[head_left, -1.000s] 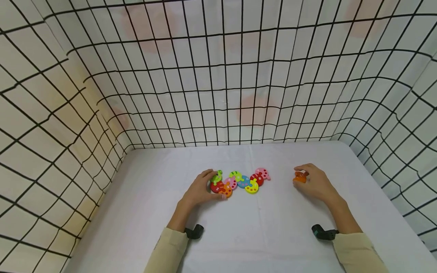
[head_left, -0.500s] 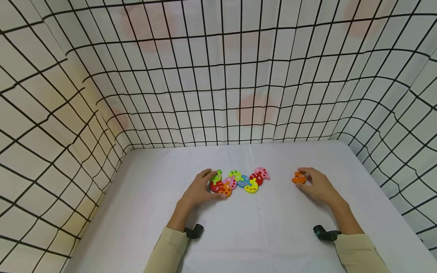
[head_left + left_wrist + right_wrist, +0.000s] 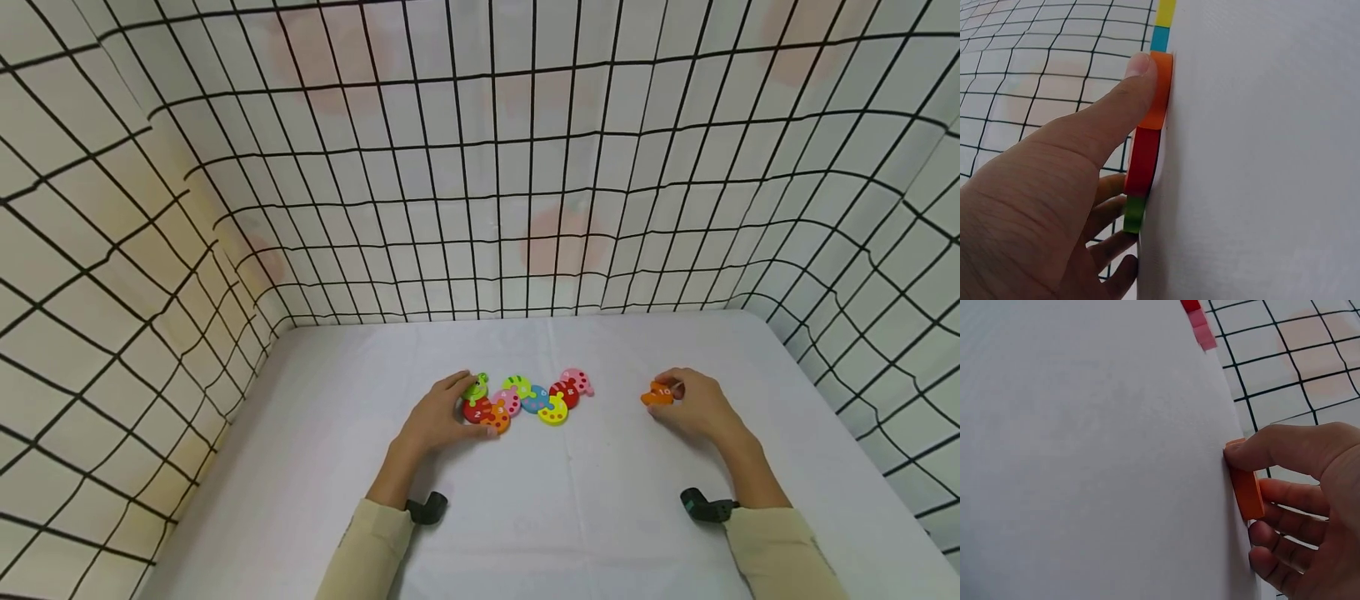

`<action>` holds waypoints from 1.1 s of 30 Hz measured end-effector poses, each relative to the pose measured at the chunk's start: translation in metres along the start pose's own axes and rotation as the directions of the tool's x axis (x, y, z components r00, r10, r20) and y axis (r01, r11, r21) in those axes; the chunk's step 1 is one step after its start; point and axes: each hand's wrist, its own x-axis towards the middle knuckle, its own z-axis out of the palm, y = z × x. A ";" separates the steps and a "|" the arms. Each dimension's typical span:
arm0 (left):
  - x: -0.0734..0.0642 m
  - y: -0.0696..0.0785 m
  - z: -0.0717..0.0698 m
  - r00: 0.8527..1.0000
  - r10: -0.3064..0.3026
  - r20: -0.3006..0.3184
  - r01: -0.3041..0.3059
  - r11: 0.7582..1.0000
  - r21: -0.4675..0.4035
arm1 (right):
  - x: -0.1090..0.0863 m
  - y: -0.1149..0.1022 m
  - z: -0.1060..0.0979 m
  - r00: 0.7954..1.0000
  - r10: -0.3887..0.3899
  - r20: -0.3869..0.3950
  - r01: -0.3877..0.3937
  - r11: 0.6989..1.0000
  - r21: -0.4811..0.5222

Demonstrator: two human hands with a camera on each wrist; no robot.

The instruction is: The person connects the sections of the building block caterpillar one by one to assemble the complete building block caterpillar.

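A caterpillar puzzle [image 3: 535, 399] of joined, numbered, colourful pieces lies on the white cloth. At its left end is a green head piece [image 3: 476, 388], followed by a red piece [image 3: 476, 412] and an orange spotted piece [image 3: 497, 419]. My left hand [image 3: 437, 414] holds that end, thumb against the orange piece's edge and fingers round the far side by the head. Away to the right, my right hand [image 3: 700, 403] pinches a separate orange puzzle piece [image 3: 658, 394], which appears to be marked 10. The right wrist view shows my thumb across this loose piece [image 3: 1247, 492].
A pink spotted piece [image 3: 576, 382] forms the puzzle's right end, apart from the loose orange one. White cloth [image 3: 570, 500] covers the table. Black wire mesh [image 3: 510, 192] stands along the back and both sides.
The loose orange piece has been turned in my right hand, so its number now faces up. My left hand and the joined puzzle have stayed in place.
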 end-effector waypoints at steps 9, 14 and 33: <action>-0.002 0.001 0.000 1.000 0.009 -0.013 -0.008 0.999 0.033 | 0.001 0.002 0.003 1.000 0.018 -0.021 -0.017 0.999 0.033; -0.003 0.002 -0.001 1.000 -0.011 -0.007 0.011 1.000 -0.002 | 0.002 -0.002 0.008 0.999 0.005 -0.047 -0.002 0.999 0.052; 0.001 0.002 0.000 1.000 -0.013 -0.001 0.013 0.999 -0.033 | 0.011 -0.065 0.043 0.998 -0.023 -0.059 0.030 0.993 0.116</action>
